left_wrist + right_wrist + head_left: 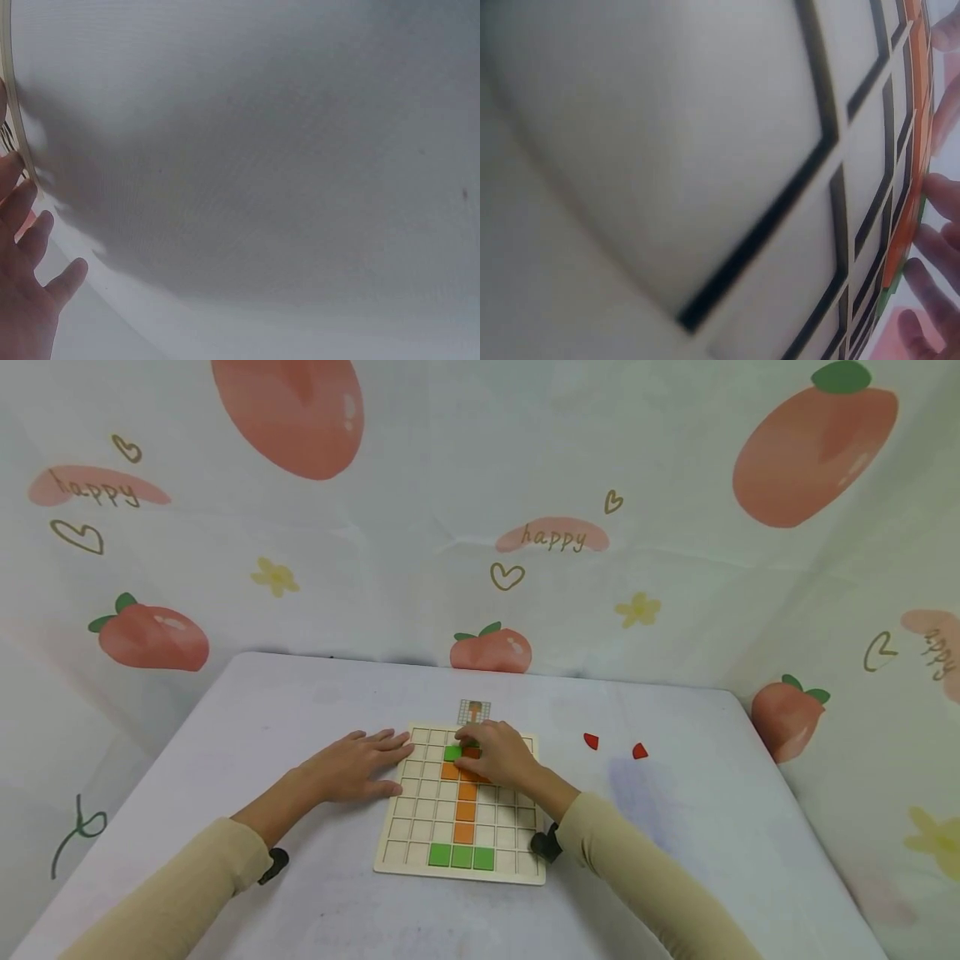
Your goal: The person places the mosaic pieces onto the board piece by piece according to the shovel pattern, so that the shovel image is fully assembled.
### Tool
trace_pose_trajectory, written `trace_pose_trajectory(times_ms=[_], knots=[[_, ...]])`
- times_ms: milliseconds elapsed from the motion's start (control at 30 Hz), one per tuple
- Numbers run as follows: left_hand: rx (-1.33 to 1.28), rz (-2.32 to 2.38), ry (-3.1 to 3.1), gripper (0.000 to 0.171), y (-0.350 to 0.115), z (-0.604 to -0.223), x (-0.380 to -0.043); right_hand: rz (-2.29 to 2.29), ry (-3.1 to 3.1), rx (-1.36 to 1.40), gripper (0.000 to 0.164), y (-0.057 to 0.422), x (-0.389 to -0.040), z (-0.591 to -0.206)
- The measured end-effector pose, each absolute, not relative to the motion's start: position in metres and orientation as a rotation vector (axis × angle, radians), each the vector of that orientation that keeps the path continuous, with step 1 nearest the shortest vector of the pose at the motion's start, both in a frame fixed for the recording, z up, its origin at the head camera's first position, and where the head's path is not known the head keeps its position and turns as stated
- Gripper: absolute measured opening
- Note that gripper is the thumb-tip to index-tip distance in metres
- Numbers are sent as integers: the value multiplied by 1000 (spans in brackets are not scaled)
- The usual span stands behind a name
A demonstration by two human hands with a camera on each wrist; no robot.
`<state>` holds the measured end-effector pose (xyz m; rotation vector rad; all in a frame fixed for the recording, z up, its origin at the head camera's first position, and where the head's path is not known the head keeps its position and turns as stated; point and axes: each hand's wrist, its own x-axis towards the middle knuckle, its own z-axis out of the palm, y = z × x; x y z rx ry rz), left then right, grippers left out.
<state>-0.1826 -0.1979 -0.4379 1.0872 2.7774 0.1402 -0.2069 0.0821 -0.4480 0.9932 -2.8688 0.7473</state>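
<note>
A cream grid board (420,832) lies on the table in the head view. Orange tiles (466,811) run down its middle, with green tiles (462,856) along the bottom and one green tile (453,753) near the top. My left hand (360,768) rests flat at the board's left edge, fingers spread; the left wrist view shows its fingertips (26,191) by the rim. Over the upper tiles, my right hand (501,756) has its thumb and fingers apart, a dark orange tile (471,752) between them. In the right wrist view its fingertips (939,191) touch the tiled area, partly hidden.
A small pattern card (474,711) lies just beyond the board's top edge. Two red wedge-shaped pieces (592,741) are on the white table (330,893) to the right. A printed cloth (420,527) hangs behind. Each wrist carries a black camera (546,844).
</note>
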Motion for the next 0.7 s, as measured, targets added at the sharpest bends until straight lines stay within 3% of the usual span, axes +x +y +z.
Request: trace_pose_trajectory(times_ms=[700], knots=[[1079, 152, 2776, 70, -199, -438, -183, 789, -2883, 1020, 32, 81, -209, -447]])
